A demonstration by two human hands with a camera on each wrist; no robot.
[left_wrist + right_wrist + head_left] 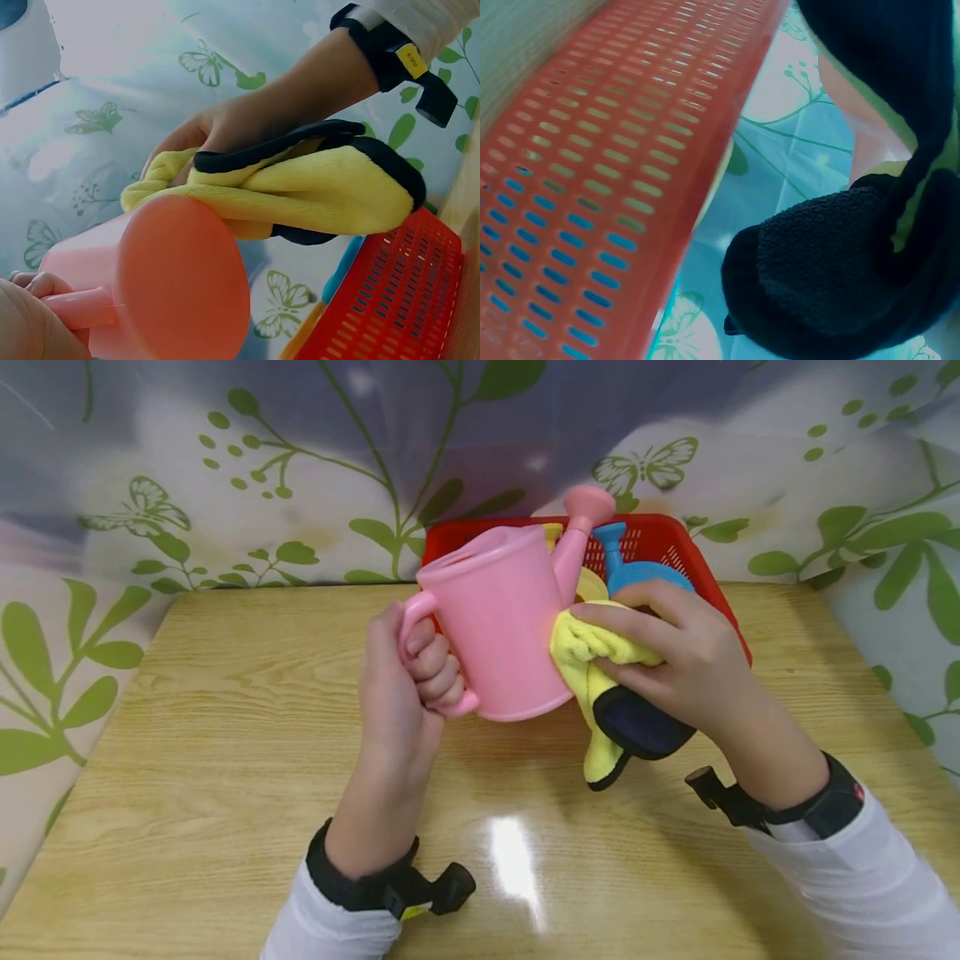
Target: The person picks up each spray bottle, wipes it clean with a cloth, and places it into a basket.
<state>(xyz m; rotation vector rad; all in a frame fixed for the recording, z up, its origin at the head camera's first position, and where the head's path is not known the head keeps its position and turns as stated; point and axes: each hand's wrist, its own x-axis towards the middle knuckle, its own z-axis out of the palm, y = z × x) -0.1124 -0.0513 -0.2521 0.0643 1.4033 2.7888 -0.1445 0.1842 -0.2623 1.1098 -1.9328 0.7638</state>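
My left hand (408, 681) grips the handle of a pink watering can (498, 627), its fingers curled round it. The can is held up over the table, its spout pointing to the far right. In the left wrist view the can's round base (184, 281) faces the camera. Bunched in my right hand (690, 652) is a yellow cloth (592, 647) with a dark backing and black edging. The cloth lies against the can's side below the spout, its loose end hanging down. Dark cloth folds (817, 270) fill much of the right wrist view.
Behind the can stands a red perforated basket (712, 585) against the printed backdrop. Inside it are a blue watering can (648, 575) and something yellow (591, 587), partly hidden. The wooden table (247, 735) extends to the front and left.
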